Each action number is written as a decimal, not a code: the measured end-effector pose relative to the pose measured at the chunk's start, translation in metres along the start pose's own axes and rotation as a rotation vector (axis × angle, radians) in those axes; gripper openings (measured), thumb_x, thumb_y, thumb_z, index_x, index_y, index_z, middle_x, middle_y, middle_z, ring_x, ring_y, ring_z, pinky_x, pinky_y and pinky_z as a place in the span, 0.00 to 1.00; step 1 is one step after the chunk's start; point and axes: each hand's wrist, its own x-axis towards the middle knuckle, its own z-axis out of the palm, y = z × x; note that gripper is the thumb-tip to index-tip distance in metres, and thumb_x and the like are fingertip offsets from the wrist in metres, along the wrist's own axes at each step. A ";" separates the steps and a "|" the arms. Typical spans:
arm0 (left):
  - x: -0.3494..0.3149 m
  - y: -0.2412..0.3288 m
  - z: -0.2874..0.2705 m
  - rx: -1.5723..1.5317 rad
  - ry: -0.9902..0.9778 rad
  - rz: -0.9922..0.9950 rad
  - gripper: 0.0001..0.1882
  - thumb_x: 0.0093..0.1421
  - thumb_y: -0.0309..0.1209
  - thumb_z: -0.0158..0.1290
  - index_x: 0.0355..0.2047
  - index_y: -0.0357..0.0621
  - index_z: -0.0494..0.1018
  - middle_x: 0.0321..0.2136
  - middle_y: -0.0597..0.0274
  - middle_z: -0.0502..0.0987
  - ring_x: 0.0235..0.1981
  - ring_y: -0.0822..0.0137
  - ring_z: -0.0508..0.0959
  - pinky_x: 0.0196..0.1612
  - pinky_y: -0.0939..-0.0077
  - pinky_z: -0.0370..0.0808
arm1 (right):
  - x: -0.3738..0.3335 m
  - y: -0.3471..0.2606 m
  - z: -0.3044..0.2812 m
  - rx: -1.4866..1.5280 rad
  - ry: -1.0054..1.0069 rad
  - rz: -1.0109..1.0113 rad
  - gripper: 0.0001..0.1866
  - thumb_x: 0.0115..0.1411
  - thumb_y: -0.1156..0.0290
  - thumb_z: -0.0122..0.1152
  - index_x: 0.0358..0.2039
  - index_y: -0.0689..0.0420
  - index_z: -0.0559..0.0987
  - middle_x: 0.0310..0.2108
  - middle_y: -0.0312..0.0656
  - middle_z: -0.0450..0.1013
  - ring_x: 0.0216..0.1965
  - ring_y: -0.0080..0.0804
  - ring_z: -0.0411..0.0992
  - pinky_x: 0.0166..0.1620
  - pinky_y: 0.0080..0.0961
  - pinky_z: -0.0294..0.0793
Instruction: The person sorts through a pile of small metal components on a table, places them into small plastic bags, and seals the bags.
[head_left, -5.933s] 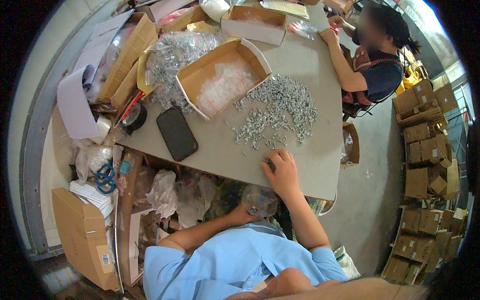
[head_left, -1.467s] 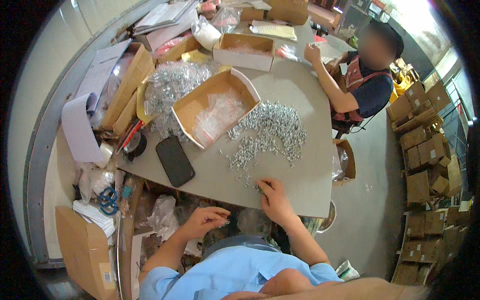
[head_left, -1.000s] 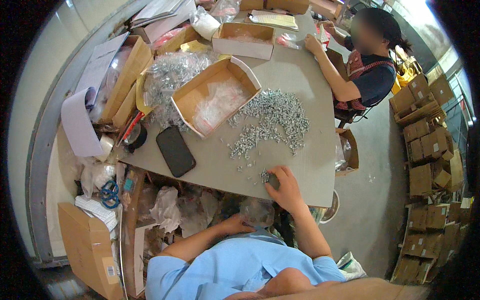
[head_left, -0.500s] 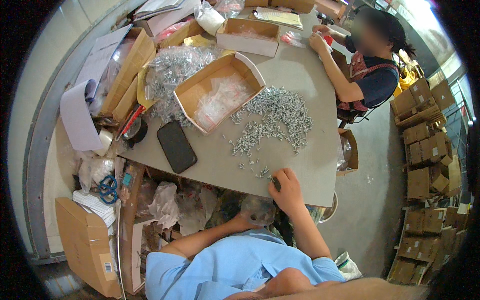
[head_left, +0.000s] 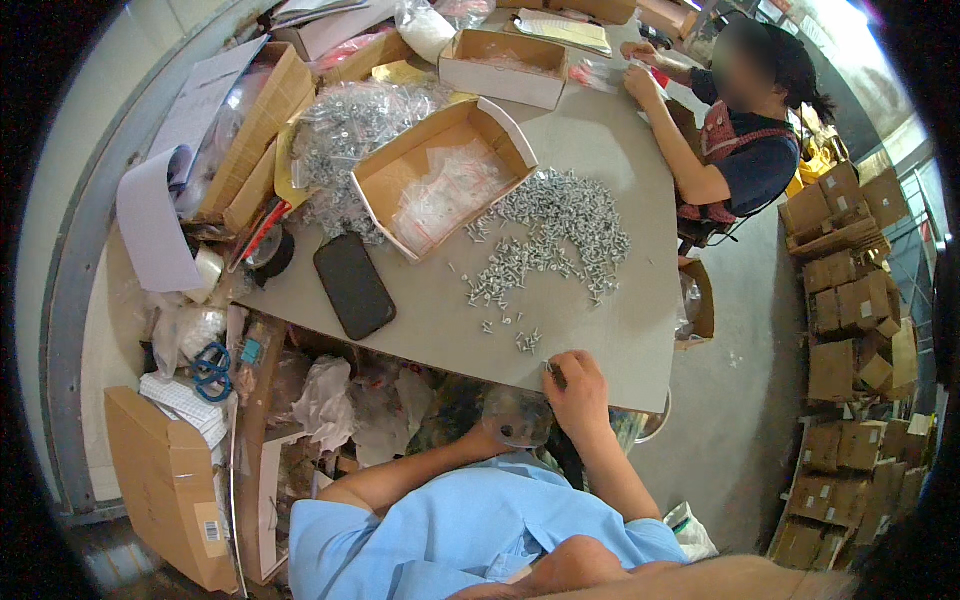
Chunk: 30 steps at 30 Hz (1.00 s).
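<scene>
My right hand is at the near edge of the grey table, fingers curled in, with a small bit of metal, apparently screws, at the fingertips. Just beyond it lies a small cluster of screws. Farther back spreads a big loose pile of silvery screws. Below the table edge, my left hand grips a clear plastic bag; its fingers are partly hidden by the bag. An open cardboard box of small clear bags stands beside the pile.
A black phone lies left of the screws. Behind it sits a heap of bagged hardware. Blue scissors are at the left. A co-worker sits at the far right side. Stacked cartons line the right.
My right hand has drawn back slightly toward me, away from the small screw cluster, to the table's edge. My left hand stays with the bag. The view has shifted a little.
</scene>
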 end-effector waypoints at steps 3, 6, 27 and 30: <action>0.008 -0.025 0.004 -0.084 -0.096 0.009 0.30 0.47 0.43 0.64 0.46 0.38 0.71 0.43 0.51 0.74 0.47 0.57 0.72 0.52 0.63 0.67 | -0.003 -0.005 -0.011 0.141 -0.237 -0.073 0.09 0.47 0.74 0.62 0.31 0.59 0.76 0.31 0.46 0.71 0.32 0.45 0.71 0.36 0.33 0.72; 0.009 -0.040 0.007 -0.106 -0.070 0.068 0.32 0.46 0.43 0.65 0.48 0.40 0.69 0.45 0.51 0.72 0.49 0.57 0.70 0.53 0.64 0.66 | 0.014 -0.011 -0.024 0.174 -0.462 -0.020 0.12 0.50 0.72 0.60 0.36 0.58 0.75 0.38 0.47 0.71 0.39 0.48 0.70 0.42 0.36 0.71; 0.003 -0.009 -0.001 0.042 -0.080 -0.056 0.38 0.46 0.46 0.64 0.52 0.35 0.66 0.50 0.46 0.69 0.52 0.53 0.68 0.56 0.63 0.64 | 0.014 -0.003 -0.003 -0.026 -0.072 -0.132 0.08 0.52 0.71 0.60 0.33 0.58 0.76 0.35 0.47 0.70 0.37 0.47 0.71 0.39 0.38 0.72; 0.009 -0.033 0.008 -0.090 -0.036 0.075 0.37 0.46 0.45 0.64 0.51 0.36 0.66 0.49 0.45 0.70 0.50 0.54 0.70 0.54 0.62 0.66 | 0.010 -0.005 -0.001 -0.018 -0.053 -0.154 0.07 0.52 0.71 0.60 0.32 0.58 0.76 0.34 0.46 0.71 0.35 0.47 0.71 0.37 0.37 0.72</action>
